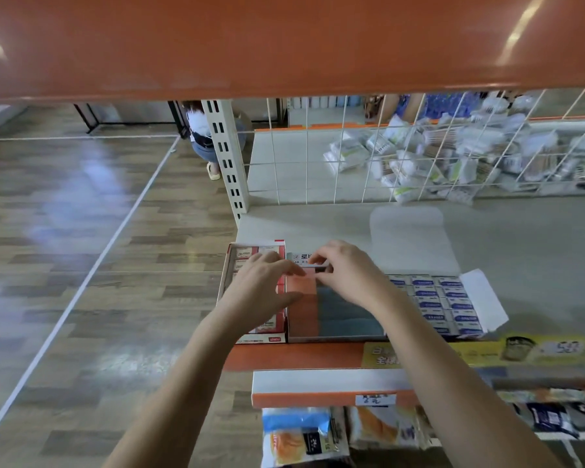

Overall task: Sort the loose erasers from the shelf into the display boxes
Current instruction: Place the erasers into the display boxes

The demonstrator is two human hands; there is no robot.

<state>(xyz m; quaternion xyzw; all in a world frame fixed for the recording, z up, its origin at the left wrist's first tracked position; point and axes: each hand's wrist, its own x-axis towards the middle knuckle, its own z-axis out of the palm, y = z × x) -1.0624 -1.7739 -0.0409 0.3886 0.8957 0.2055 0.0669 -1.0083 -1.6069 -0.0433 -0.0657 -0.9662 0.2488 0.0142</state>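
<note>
Three display boxes stand side by side at the shelf's front left. The left box (242, 256) is red and white and holds white erasers. The middle box (335, 319) shows orange and dark grey-blue columns, with a white lid flap (299, 257) at its back. The right box (450, 302) holds rows of white erasers with blue labels. My left hand (264, 288) lies over the border of the left and middle boxes, fingertips on the orange column's top. My right hand (348, 271) pinches a small item at the middle box's back edge; what it is cannot be made out.
The grey shelf board (520, 251) stretches back and right, with a wire grid (352, 157) behind it and white packets beyond. An orange shelf (284, 45) hangs overhead. A person crouches in the aisle (201, 136). Packaged goods (304, 437) sit on the shelf below.
</note>
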